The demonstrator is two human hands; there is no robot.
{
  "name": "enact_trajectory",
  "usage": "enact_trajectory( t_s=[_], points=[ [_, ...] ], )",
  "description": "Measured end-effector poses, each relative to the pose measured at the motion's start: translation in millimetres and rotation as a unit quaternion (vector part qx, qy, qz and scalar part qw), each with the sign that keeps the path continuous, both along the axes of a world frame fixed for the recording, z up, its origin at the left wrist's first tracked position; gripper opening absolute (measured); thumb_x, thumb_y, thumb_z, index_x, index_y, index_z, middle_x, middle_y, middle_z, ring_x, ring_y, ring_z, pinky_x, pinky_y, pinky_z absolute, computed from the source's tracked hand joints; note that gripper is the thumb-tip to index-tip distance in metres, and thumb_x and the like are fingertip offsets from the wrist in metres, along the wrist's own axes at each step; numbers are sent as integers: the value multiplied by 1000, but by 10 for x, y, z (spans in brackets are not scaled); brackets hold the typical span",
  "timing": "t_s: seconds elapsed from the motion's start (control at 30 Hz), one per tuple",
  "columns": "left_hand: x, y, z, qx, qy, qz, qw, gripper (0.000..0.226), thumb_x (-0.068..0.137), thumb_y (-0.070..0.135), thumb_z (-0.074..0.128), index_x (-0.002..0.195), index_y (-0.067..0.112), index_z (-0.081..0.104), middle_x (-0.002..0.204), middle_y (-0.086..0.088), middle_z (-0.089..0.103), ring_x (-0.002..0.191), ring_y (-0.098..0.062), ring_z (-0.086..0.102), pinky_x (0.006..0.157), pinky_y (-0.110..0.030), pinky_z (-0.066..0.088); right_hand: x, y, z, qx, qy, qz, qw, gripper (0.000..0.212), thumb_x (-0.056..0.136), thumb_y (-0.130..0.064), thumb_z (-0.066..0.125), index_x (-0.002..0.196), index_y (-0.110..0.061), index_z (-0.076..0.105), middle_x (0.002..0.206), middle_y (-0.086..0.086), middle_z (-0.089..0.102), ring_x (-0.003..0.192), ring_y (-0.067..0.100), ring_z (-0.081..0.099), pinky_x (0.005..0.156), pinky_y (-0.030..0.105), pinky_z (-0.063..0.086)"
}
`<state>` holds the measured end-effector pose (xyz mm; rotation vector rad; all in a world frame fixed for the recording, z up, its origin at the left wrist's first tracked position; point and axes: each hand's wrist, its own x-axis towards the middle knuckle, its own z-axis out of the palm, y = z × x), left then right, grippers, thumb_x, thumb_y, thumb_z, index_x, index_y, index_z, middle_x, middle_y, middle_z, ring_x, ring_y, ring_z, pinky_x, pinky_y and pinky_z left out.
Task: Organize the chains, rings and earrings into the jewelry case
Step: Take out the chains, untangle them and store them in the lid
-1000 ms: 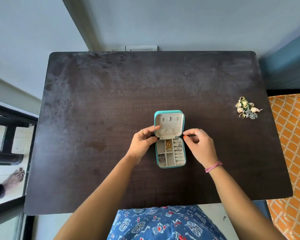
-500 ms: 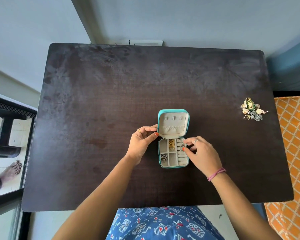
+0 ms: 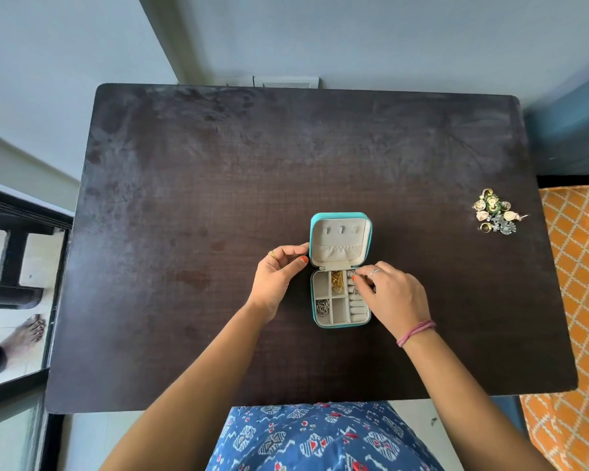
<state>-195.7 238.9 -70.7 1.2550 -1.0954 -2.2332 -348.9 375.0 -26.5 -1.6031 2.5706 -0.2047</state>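
A small teal jewelry case lies open in the middle of the dark table, lid raised. Its cream tray holds a gold chain in the top middle compartment and a silver chain at the lower left. My left hand grips the left edge of the lid between thumb and fingers. My right hand reaches over the ring rolls on the tray's right side, fingertips pinching a small ring there. A pile of rings and earrings lies far right on the table.
The dark table stands against a pale wall. An orange patterned surface sits beyond its right edge. A person's bare foot shows on the floor at the far left.
My right hand has moved down from beside the lid onto the ring rolls of the tray. My left hand has stayed on the lid's left edge.
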Motion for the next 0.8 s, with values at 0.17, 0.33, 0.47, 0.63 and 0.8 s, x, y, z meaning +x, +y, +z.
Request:
enact_trajectory(
  t_s=[0.17, 0.33, 0.47, 0.63, 0.8],
  points=[
    [10, 1, -9, -3, -10, -4, 1000, 16, 90, 2, 62, 104, 6, 66, 114, -7, 70, 113, -24, 63, 106, -46, 43, -66, -27, -46, 47, 48, 54, 996, 8, 77, -21, 77, 70, -20, 72, 59, -4, 57, 38, 16, 50, 41, 23, 32],
    [-1, 1, 18, -7, -18, -5, 1000, 16, 90, 3, 62, 104, 7, 67, 114, -8, 70, 113, -23, 63, 105, -45, 44, -146, -66, -45, 76, 49, 95, 991, 12, 84, -24, 69, 74, -19, 72, 62, -5, 60, 45, 16, 57, 45, 27, 45],
    [12, -28, 65, 0, -28, 11, 1000, 17, 90, 5, 62, 107, 8, 67, 114, -8, 70, 111, -23, 64, 102, -40, 47, -169, -28, 65, 70, -6, 74, 995, 11, 87, -26, 64, 83, -20, 72, 67, -6, 61, 47, 15, 56, 46, 27, 46],
    [70, -95, 167, -20, -41, 39, 998, 16, 91, 7, 62, 101, 17, 70, 109, 0, 71, 103, -11, 62, 96, -31, 49, -230, -27, 341, 97, -161, 11, 982, 8, 92, -36, 54, 91, -31, 61, 87, -15, 61, 72, 6, 60, 59, 26, 53],
    [107, -158, 303, -56, -30, 66, 996, 20, 90, 4, 60, 94, 20, 71, 107, -3, 68, 103, -15, 59, 92, -33, 48, -333, -66, 647, 107, -245, 31, 963, 7, 89, -35, 59, 88, -32, 65, 92, -18, 60, 83, 1, 60, 69, 26, 53]
  ],
)
